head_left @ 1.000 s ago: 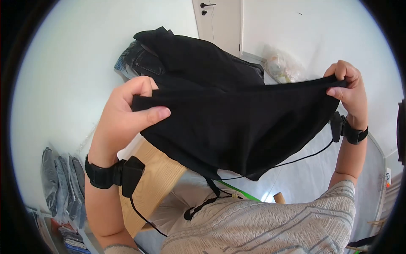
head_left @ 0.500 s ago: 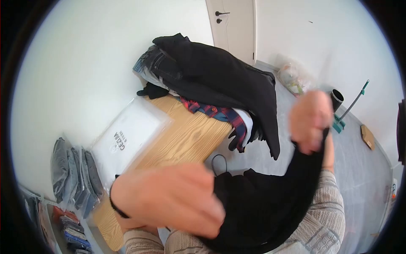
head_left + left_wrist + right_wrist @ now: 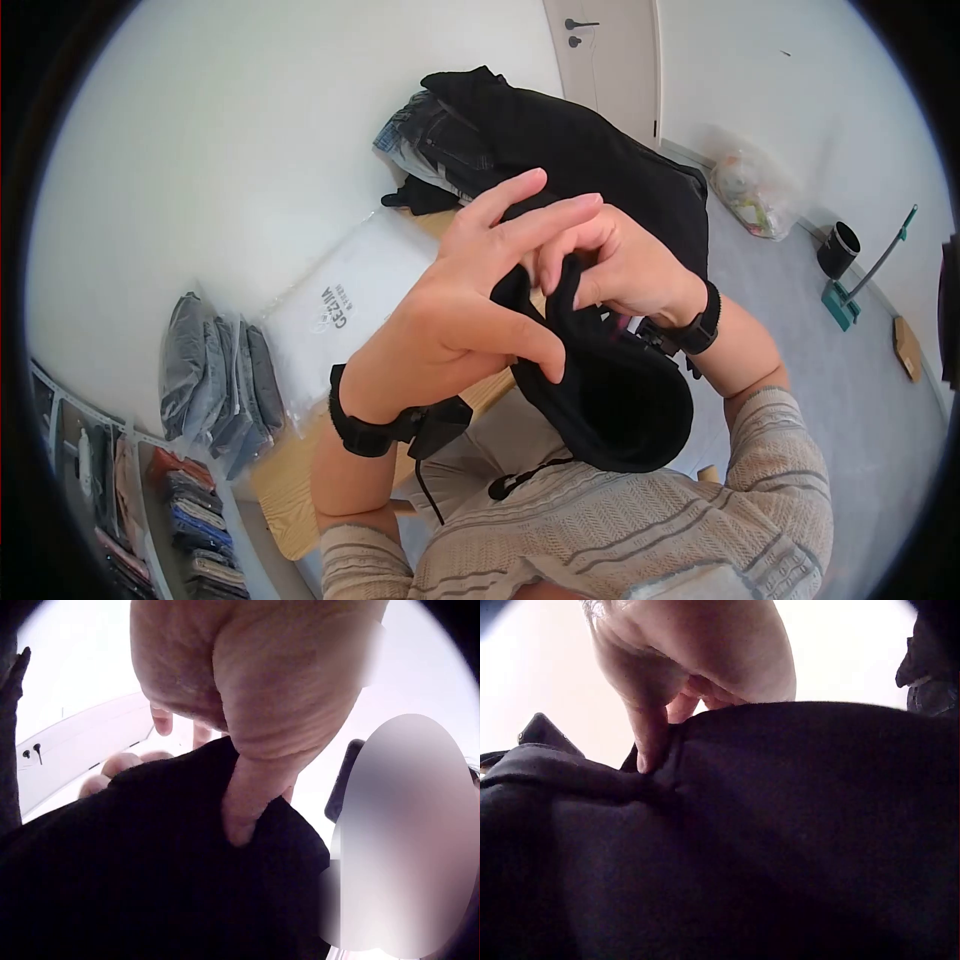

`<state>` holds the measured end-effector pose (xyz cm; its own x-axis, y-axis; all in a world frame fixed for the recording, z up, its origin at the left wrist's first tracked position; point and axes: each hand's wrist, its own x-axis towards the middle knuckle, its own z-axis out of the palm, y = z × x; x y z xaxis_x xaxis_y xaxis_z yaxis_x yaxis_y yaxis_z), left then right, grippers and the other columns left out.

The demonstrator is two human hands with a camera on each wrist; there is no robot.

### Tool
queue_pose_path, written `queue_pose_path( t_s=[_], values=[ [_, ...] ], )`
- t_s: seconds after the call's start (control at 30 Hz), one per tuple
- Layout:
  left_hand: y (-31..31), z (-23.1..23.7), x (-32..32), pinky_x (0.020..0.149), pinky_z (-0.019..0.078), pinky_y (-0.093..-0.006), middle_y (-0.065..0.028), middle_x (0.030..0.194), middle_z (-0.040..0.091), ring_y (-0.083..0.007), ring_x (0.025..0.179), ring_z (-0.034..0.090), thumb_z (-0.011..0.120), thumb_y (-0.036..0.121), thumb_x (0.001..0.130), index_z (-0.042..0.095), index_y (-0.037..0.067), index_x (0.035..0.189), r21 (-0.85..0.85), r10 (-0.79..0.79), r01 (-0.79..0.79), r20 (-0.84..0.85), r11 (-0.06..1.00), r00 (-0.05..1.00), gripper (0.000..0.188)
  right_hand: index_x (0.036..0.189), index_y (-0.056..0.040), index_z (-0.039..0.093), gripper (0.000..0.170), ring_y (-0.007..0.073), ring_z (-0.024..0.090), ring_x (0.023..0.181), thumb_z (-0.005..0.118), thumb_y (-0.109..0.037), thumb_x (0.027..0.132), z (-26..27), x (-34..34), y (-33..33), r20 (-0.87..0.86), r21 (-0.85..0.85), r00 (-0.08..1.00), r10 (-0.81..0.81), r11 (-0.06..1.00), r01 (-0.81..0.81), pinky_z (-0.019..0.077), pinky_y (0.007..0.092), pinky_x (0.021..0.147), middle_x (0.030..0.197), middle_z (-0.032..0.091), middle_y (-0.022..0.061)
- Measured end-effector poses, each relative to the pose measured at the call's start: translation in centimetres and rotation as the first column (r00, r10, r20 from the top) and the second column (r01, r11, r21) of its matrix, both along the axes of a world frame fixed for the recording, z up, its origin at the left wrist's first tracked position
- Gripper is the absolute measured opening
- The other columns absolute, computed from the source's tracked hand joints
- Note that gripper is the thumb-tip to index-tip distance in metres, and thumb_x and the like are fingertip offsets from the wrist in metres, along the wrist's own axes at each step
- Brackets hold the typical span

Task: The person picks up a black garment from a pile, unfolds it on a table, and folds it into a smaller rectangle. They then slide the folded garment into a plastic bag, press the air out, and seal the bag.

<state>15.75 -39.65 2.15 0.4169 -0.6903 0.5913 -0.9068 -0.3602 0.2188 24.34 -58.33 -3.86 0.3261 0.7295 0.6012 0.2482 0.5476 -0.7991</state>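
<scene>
Both hands hold a black garment (image 3: 640,400) in front of the chest, its edge forming a round opening that faces the head camera. The left hand (image 3: 470,290) pinches the edge with its thumb, two fingers stretched out straight above. Close beside it, the right hand (image 3: 630,270) pinches another part of the edge between thumb and fingers. In the left wrist view the left thumb (image 3: 244,817) presses on the black cloth (image 3: 150,885). The right thumb (image 3: 649,739) lies against gathered cloth (image 3: 780,810) in the right wrist view.
Dark clothes (image 3: 590,140) are heaped at the wooden table's (image 3: 290,500) far end. A white printed plastic bag (image 3: 370,270) lies beside bagged grey garments (image 3: 215,370). A shelf unit (image 3: 150,500) stands lower left. On the floor are a bin (image 3: 838,252) and a dustpan (image 3: 842,305).
The hands held the garment's edge stretched wide, then lowered it; now they are close together and the edge is gathered into a loop. The head view has shifted, moving the room rightward in frame.
</scene>
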Motion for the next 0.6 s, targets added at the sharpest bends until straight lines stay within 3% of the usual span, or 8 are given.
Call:
queue_pose_path(
  t_s=[0.2,0.3,0.33,0.4,0.47,0.5,0.57,0.6],
  values=[
    [0.4,-0.9,0.4,0.110,0.0243,-0.0503,-0.0205,0.137,0.049,-0.0417,0.138,0.029,0.073,0.013,0.054,0.072,0.020,0.063,-0.124,-0.029,0.018,-0.084,0.992,0.996,0.011,0.090,-0.0048,0.069,0.021,0.0046,0.052,0.082,0.073,0.002,0.070,-0.1,0.5,0.3,0.024,-0.054,0.999,-0.028,0.998,0.029,0.0388,0.0195,0.072,0.090,0.063,-0.0018],
    [1.3,-0.6,0.7,0.111,0.0242,-0.0485,-0.0205,0.137,0.049,-0.0406,0.138,0.029,0.072,0.011,0.055,0.069,0.019,0.057,-0.013,0.037,-0.037,0.019,0.999,0.999,0.009,0.092,-0.0044,0.069,0.022,0.0027,0.051,0.081,0.072,0.002,0.072,-0.2,1.0,0.9,0.080,-0.132,0.995,-0.063,0.988,0.074,0.0386,0.0196,0.072,0.085,0.063,-0.0033],
    [1.6,-0.6,0.8,0.111,0.0242,-0.0471,-0.0199,0.138,0.048,-0.0386,0.138,0.029,0.070,0.008,0.060,0.070,0.017,0.064,0.008,0.054,-0.054,0.010,0.998,0.998,0.010,0.092,-0.0044,0.069,0.022,0.0027,0.051,0.081,0.072,0.002,0.072,-0.3,1.0,1.0,0.077,-0.134,0.995,-0.061,0.988,0.071,0.0386,0.0196,0.072,0.085,0.063,-0.0033],
    [2.4,-0.7,0.6,0.112,0.0242,-0.0457,-0.0192,0.139,0.047,-0.0366,0.139,0.030,0.069,0.005,0.065,0.070,0.015,0.071,0.030,0.073,-0.073,-0.002,0.997,0.997,0.012,0.094,-0.0035,0.068,0.020,0.0030,0.054,0.083,0.070,0.002,0.075,0.0,0.9,1.2,-0.072,-0.128,0.989,-0.129,0.985,0.119,0.0414,0.0196,0.072,0.087,0.064,-0.0026],
    [3.5,-1.0,-0.1,0.112,0.0250,-0.0435,-0.0184,0.142,0.044,-0.0316,0.138,0.033,0.059,0.001,0.078,0.066,0.008,0.098,-0.268,0.157,-0.274,-0.390,0.924,0.908,0.022,0.096,-0.0023,0.068,0.019,0.0041,0.057,0.084,0.069,0.003,0.078,1.0,0.5,0.8,-0.103,-0.166,0.985,-0.137,0.979,0.119,0.0450,0.0196,0.075,0.088,0.065,-0.0016],
    [3.8,-0.8,-0.4,0.110,0.0275,-0.0418,-0.0174,0.141,0.045,-0.0274,0.134,0.037,0.051,0.004,0.089,0.052,0.002,0.122,-0.359,0.054,-0.286,-0.536,0.888,0.842,0.033,0.096,-0.0019,0.068,0.018,0.0045,0.058,0.083,0.069,0.002,0.078,1.2,0.4,0.7,-0.095,-0.174,0.967,-0.238,0.960,0.219,0.0460,0.0194,0.076,0.088,0.065,-0.0011],
    [4.1,0.1,-0.8,0.110,0.0289,-0.0401,-0.0174,0.138,0.046,-0.0258,0.132,0.039,0.051,0.005,0.090,0.049,0.002,0.126,-0.309,0.084,-0.342,-0.621,0.888,0.779,0.036,0.096,-0.0007,0.068,0.016,0.0050,0.059,0.082,0.068,0.001,0.080,1.7,0.1,0.7,0.010,-0.185,0.891,-0.454,0.875,0.447,0.0473,0.0193,0.075,0.088,0.066,-0.0001],
    [4.1,0.4,-1.0,0.109,0.0303,-0.0385,-0.0173,0.136,0.048,-0.0242,0.130,0.042,0.051,0.007,0.091,0.047,0.002,0.130,-0.255,0.111,-0.390,-0.698,0.885,0.707,0.039,0.096,-0.0007,0.068,0.016,0.0050,0.059,0.082,0.068,0.001,0.080,1.7,0.2,0.8,0.009,-0.187,0.892,-0.451,0.876,0.445,0.0473,0.0193,0.075,0.088,0.066,-0.0001]
  ],
)
